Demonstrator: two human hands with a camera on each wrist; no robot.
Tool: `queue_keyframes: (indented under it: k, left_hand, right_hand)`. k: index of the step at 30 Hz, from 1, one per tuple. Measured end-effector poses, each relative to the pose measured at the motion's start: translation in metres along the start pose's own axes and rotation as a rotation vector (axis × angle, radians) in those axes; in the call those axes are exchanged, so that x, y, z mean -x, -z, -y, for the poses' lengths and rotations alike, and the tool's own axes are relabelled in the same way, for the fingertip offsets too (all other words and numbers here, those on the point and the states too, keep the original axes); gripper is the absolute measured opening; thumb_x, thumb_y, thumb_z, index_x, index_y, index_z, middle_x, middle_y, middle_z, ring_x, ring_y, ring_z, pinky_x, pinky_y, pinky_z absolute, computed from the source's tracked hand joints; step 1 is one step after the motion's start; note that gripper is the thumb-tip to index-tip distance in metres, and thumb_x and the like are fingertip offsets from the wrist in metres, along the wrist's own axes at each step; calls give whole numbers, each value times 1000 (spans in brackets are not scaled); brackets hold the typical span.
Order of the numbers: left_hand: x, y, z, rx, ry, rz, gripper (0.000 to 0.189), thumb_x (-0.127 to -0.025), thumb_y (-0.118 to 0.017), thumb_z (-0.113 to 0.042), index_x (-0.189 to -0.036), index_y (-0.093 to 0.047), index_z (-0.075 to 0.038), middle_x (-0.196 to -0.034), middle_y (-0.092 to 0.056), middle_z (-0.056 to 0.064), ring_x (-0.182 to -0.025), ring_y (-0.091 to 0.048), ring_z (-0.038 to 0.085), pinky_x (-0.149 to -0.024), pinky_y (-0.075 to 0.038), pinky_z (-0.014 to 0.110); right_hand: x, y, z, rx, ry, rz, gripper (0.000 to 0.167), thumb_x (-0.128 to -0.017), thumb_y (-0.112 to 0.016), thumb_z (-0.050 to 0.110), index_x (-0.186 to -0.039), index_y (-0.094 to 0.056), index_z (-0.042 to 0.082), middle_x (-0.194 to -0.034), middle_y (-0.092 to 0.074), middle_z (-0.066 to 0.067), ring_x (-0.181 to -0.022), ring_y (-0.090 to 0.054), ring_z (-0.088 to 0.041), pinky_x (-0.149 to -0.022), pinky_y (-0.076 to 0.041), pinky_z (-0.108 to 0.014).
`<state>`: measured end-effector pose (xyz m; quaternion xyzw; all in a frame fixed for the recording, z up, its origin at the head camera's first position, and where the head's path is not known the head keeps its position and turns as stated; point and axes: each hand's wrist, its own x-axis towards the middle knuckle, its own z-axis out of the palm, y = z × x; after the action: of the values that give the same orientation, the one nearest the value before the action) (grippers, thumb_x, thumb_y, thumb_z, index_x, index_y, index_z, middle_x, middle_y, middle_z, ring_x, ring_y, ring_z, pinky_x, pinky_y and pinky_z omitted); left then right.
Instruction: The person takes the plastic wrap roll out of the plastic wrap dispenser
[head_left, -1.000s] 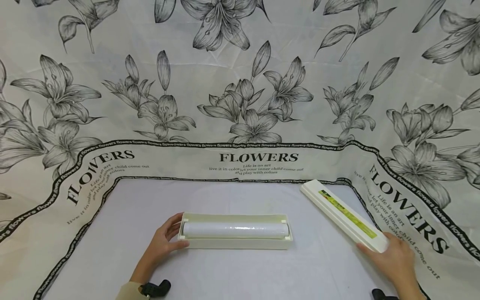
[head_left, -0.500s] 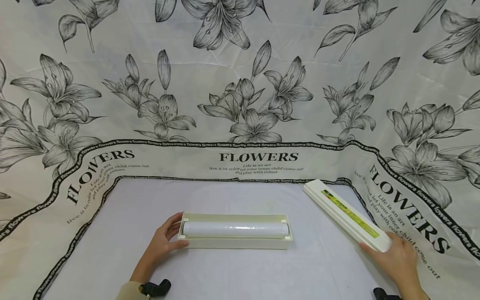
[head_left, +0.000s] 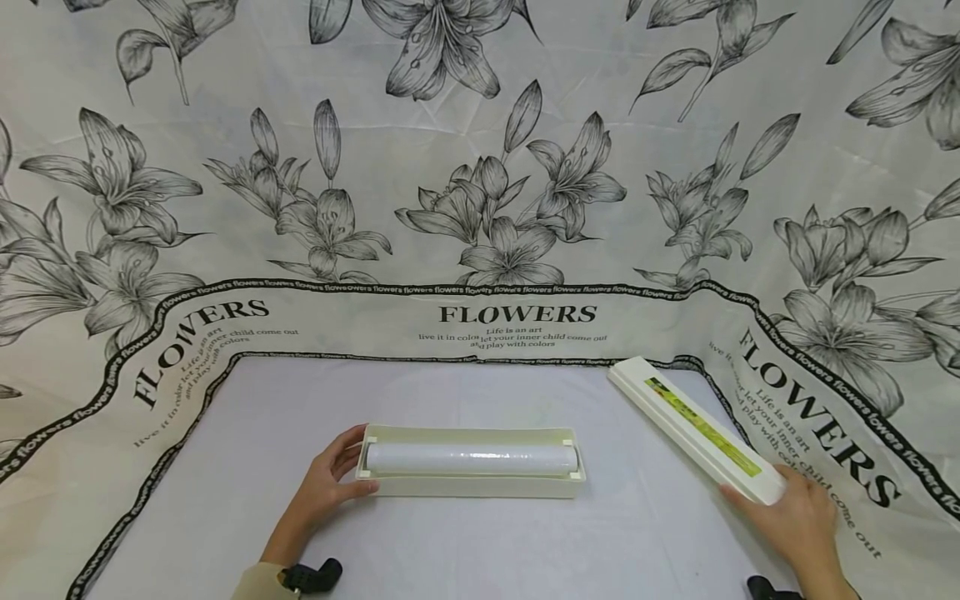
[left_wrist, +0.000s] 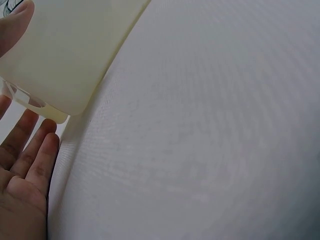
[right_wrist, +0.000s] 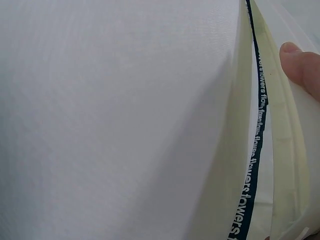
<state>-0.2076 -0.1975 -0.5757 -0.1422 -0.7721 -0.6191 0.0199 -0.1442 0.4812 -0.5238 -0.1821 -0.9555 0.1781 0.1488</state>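
A cream cling film dispenser box [head_left: 472, 488] lies lidless on the white tabletop, a roll of cling film [head_left: 472, 457] lengthwise inside. My left hand [head_left: 324, 485] holds the box's left end, thumb at the front and fingers behind. In the left wrist view the fingertips [left_wrist: 49, 137] are right at the box's end [left_wrist: 65, 55]. Off to the right, my right hand [head_left: 798, 517] grips the near end of the long dispenser lid [head_left: 701, 429], which slants away to the back left and bears a yellow-green label. The right wrist view shows the thumb [right_wrist: 302, 67] against the lid's side.
White cloth [head_left: 495, 550] covers the table. A fabric backdrop [head_left: 517, 325] with printed lilies and black-lettered borders rises at the back and both sides. The lid's far end overlaps the backdrop's lower border in the head view.
The right hand and the lid have shifted slightly to the right, mostly in the first half second. The left hand and the box have stayed put.
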Motion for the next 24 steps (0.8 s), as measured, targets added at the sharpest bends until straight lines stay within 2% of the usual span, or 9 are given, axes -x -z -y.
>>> queue_keyframes:
  k: [3, 8, 10, 16, 24]
  left_hand:
    - [0, 0, 0, -2, 1, -1, 89, -78, -89, -10, -154, -43, -7, -152, -50, 21, -128, -56, 6, -109, -45, 15]
    - [0, 1, -2, -11, 7, 0, 89, -78, -89, -11, -154, -43, -7, -152, -51, 20, -132, -57, 20, -110, -46, 18]
    - [0, 1, -2, -6, 9, 1, 89, -78, -89, -10, -154, -43, -7, -152, -51, 20, -132, -57, 21, -110, -45, 18]
    - [0, 0, -3, 6, 13, 2, 89, -78, -89, -9, -154, -43, -7, -152, -51, 21, -130, -57, 13, -109, -45, 16]
    - [1, -1, -2, 20, 18, 12, 91, -78, -89, -8, -155, -41, -7, -154, -48, 23, -134, -56, 27, -105, -44, 11]
  right_hand:
    - [0, 0, 1, -6, -5, 3, 106, -77, -84, 53, -140, -38, -18, -128, -40, -50, -116, -37, -63, -100, -30, -71]
    - [0, -1, -1, -9, 1, 8, 105, -77, -84, 53, -139, -38, -18, -127, -39, -50, -115, -36, -64, -98, -30, -71]
    - [0, -2, -2, -7, 7, 10, 105, -77, -84, 54, -138, -38, -18, -125, -39, -50, -114, -36, -64, -97, -31, -71]
    - [-1, 0, -3, 12, -5, 47, 108, -78, -83, 57, -140, -36, -18, -127, -37, -51, -114, -36, -65, -95, -32, -72]
    - [-2, 6, 1, 61, -2, 96, 110, -79, -82, 57, -142, -35, -20, -130, -38, -51, -115, -40, -65, -95, -37, -74]
